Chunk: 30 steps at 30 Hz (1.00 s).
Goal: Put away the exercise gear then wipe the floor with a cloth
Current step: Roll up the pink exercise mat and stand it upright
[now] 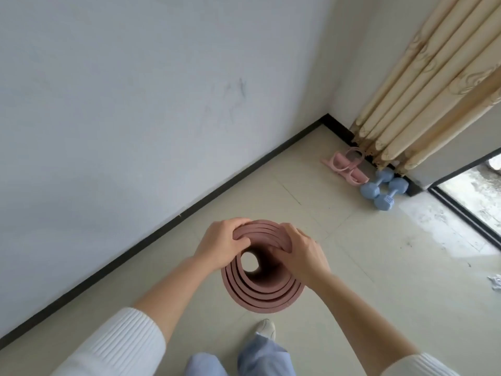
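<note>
A pink rolled exercise mat (260, 294) stands on end in front of me, and I look down its hollow core. My left hand (221, 244) grips the top edge of the roll on the left, fingers curled over the layers. On the right side my right hand (301, 251) grips the same rim. Two blue dumbbells (383, 189) lie on the floor by the far corner. A pink pedal resistance band (345, 165) lies just behind them. At the right edge a white cloth (494, 282) lies on the floor.
A white wall with a black skirting board (189, 210) runs along the left. Beige curtains (423, 104) hang in the corner above the gear. A glass door's dark frame (466, 218) is at the right. My shoe (265, 328) stands just below the mat.
</note>
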### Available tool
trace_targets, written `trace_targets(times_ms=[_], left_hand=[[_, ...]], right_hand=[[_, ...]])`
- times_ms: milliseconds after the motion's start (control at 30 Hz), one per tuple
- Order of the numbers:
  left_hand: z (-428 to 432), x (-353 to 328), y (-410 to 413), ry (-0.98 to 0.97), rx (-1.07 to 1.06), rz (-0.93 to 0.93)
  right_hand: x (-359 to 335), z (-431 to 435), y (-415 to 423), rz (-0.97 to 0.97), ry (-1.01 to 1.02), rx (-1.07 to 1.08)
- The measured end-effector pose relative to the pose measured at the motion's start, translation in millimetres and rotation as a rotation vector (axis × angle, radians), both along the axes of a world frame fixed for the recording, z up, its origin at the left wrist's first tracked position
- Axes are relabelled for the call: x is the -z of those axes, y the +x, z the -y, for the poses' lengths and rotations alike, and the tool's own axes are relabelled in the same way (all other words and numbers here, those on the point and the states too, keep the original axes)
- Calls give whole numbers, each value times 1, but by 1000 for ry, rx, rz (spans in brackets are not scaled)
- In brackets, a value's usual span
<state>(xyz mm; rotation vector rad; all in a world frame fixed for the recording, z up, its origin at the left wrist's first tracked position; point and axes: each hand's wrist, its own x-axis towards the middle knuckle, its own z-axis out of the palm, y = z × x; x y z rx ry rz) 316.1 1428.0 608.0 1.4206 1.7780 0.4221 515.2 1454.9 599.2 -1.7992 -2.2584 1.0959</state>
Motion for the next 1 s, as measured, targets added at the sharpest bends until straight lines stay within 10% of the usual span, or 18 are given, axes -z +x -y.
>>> trace_targets(times_ms=[1000], left_hand=[[-707, 43, 194, 43, 360, -51]], right_hand=[[39, -657, 190, 78, 127, 270]])
